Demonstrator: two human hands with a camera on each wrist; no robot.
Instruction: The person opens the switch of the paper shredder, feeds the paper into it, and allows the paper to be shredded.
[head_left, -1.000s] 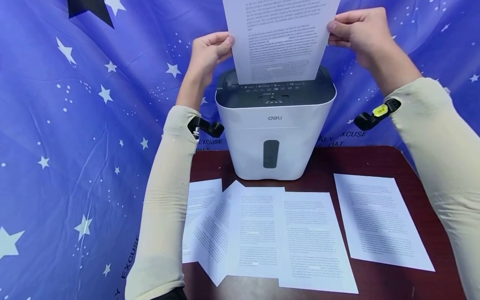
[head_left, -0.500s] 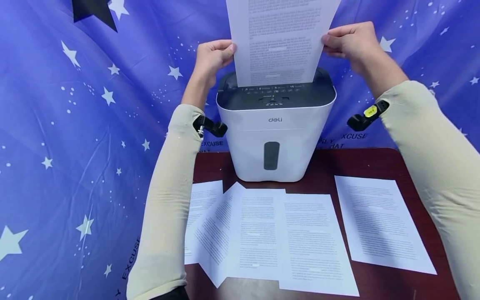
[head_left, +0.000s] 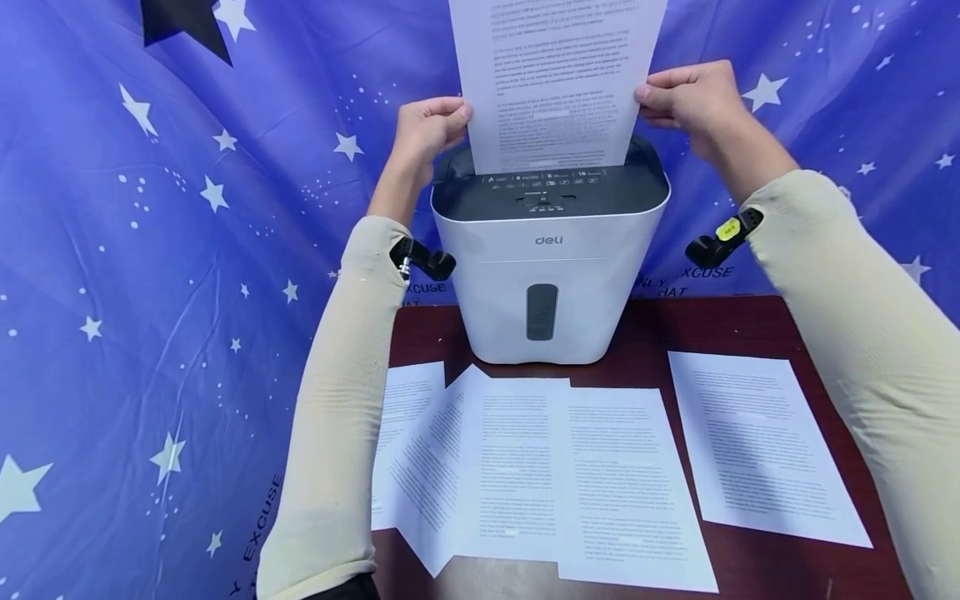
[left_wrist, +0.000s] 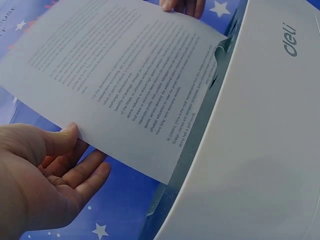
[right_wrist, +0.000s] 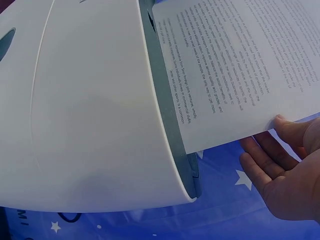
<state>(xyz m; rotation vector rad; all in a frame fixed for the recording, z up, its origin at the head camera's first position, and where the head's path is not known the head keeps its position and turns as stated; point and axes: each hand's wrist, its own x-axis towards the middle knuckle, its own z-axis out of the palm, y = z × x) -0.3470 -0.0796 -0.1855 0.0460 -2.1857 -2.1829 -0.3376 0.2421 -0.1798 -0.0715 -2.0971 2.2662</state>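
Note:
A printed sheet of paper point(head_left: 555, 83) stands upright at the top of a white paper shredder point(head_left: 495, 292) with a dark lid and "deli" on its front. Its lower edge meets the dark top point(right_wrist: 167, 95), where the slot is hidden behind the sheet's foot. My left hand point(head_left: 429, 132) pinches the sheet's left edge between thumb and fingers. On the opposite edge my right hand point(head_left: 697, 102) pinches it at about the same height. Both wrist views show the thumb on the printed face, fingers behind.
Several printed sheets point(head_left: 517, 467) overlap on the dark red table point(head_left: 720, 321) before the shredder. A separate sheet point(head_left: 765, 442) lies to the right. A blue curtain with stars point(head_left: 187, 333) hangs behind and to the left.
The sheet has gone lower into the shredder's top, with fewer printed lines showing above it. Both hands have moved down with it, the right one also slightly left.

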